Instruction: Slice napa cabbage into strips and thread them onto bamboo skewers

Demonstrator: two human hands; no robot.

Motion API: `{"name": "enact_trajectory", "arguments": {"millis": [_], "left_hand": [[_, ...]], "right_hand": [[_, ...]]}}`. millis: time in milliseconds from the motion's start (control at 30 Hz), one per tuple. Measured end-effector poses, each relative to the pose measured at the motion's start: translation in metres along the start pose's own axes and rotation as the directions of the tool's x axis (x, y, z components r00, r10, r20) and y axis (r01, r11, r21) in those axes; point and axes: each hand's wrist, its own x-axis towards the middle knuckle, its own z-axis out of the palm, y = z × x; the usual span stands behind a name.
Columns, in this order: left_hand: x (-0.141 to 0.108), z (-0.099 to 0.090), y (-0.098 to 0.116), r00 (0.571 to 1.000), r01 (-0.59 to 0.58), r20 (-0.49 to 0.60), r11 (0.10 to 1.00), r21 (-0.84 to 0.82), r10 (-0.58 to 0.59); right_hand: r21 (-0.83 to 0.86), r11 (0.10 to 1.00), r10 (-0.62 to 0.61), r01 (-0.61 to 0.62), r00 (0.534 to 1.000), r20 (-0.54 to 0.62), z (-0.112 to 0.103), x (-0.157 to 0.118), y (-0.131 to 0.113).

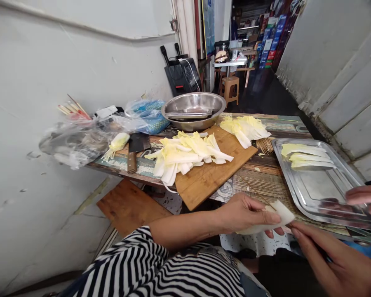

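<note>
My left hand (247, 214) is closed around a pale napa cabbage leaf (284, 212), held just off the table's front edge. A thin bamboo skewer (259, 193) passes along the leaf, its far end sticking out beyond my fingers. Pinched between the fingertips of my right hand (334, 255) is the skewer's near end, close to the leaf's white base. To the right lies a metal tray (309, 198) with several cabbage strips (309, 156) at its far side. A heap of cut cabbage leaves (185, 154) rests on a wooden cutting board (200, 189).
Another person's hand (366, 200) is over the tray's right side. More cabbage leaves (244, 128) and a bundle of skewers (265, 145) lie behind the board. A cleaver (137, 144), a cabbage heart (119, 142), plastic bags (80, 140) and a steel basin (193, 101) stand left and back.
</note>
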Motion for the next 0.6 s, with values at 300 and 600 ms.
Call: {"name": "enact_trajectory", "arguments": {"millis": [300, 600], "left_hand": [[0.003, -0.062, 0.053, 0.896, 0.189, -0.183, 0.024, 0.982, 0.404], [0.054, -0.122, 0.056, 0.93, 0.26, -0.139, -0.341, 0.903, 0.34]], "right_hand": [[-0.032, 0.998, -0.058, 0.058, 0.998, -0.012, -0.001, 0.011, -0.024], [0.097, 0.992, 0.077, -0.075, 0.997, -0.025, 0.007, 0.002, -0.034]]}}
